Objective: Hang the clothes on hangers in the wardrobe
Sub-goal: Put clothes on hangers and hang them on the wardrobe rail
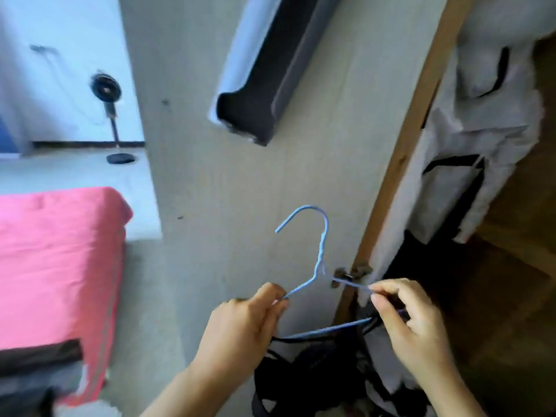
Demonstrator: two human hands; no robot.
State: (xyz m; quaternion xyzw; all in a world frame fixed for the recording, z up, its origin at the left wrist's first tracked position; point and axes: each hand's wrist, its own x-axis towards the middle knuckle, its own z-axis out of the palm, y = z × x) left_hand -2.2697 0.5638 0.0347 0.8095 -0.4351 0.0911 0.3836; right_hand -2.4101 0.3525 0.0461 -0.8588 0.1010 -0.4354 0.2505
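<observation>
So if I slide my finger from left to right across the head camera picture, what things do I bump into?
Pink bedcover → standing fan → left hand → blue wire hanger → right hand → white garment hanging in the wardrobe.

We look down at a pale grey floor (141, 296). A bed with a pink cover (57, 266) sits left, a black standing fan (106, 88) by a white wall (60, 31), daylight throughout.
</observation>
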